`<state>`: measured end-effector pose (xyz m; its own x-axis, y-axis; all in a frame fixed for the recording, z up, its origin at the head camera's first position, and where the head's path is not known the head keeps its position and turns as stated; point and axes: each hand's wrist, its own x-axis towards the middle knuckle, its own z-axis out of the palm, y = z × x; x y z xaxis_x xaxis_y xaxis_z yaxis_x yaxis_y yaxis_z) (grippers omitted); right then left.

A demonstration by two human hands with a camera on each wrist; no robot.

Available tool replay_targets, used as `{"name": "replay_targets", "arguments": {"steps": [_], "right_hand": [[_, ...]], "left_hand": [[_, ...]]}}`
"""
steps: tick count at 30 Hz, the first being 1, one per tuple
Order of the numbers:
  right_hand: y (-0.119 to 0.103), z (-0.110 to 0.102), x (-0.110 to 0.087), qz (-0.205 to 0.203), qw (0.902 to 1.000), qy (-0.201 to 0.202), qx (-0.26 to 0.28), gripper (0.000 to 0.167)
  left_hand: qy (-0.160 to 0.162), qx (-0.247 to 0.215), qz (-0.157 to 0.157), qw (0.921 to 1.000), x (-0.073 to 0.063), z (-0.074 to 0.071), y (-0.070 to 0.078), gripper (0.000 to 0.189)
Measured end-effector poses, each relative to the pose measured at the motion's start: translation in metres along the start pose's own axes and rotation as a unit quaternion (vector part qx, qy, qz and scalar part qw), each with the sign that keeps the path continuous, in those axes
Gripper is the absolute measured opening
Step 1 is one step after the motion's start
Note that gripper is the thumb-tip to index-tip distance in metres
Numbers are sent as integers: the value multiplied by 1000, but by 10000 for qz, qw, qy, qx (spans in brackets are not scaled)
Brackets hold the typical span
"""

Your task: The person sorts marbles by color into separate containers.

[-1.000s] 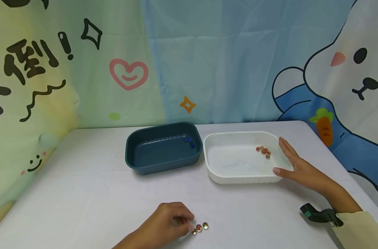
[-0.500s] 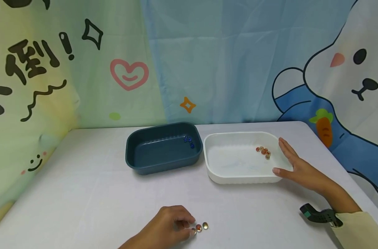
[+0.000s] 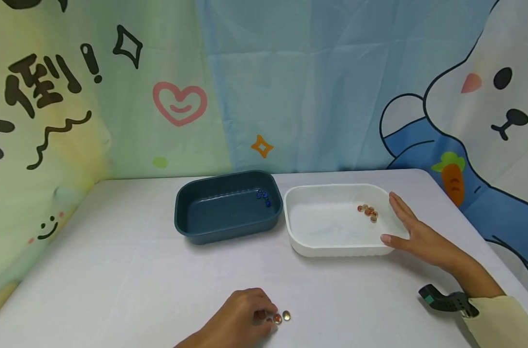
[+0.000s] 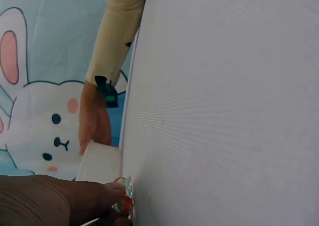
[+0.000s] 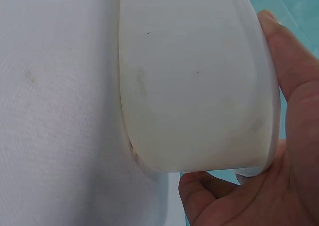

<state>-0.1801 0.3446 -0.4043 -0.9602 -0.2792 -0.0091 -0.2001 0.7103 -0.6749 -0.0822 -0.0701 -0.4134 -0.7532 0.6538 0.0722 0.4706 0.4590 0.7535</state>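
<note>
My left hand is low over the white table in the head view. Thumb and fingertips pinch a small glass bead, mostly hidden by them. Right beside the fingertips lie an orange bead and a golden one. The left wrist view shows the thumb close against a clear-and-orange glass bead. My right hand rests on the right end of a white tray, fingers straight and spread, thumb at the front corner. In the right wrist view, the thumb lies along the tray's rim.
Inside the white tray, several orange and amber beads sit toward the right. A dark blue-green tray stands to its left, with several blue beads inside. A printed cloth hangs behind the table.
My left hand has moved slightly right, and its fingertips have closed around the leftmost of the three loose beads. The right hand and both trays have stayed in place.
</note>
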Motion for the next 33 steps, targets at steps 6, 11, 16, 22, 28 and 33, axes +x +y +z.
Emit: {"name": "replay_targets", "arguments": {"steps": [6,11,16,22,28,33], "right_hand": [[-1,0,0,14,10000,8,13,103],[-1,0,0,27,10000,9,34,103],[0,0,0,-17,10000,27,20,103],[-1,-2,-1,-33,10000,26,10,104],[-4,-2,-1,34,10000,51,-7,105],[-3,-1,-1,25,10000,37,43,104]], "left_hand": [[2,162,-12,9999,-1,-2,1,9],[136,100,19,9999,-2,-5,0,10],[279,-4,57,9996,-3,-7,-1,12],[418,-288,-84,9987,0,-15,2,14],[757,-543,-76,9956,4,-25,2,15],[965,-482,102,9941,5,-28,0,15]]}}
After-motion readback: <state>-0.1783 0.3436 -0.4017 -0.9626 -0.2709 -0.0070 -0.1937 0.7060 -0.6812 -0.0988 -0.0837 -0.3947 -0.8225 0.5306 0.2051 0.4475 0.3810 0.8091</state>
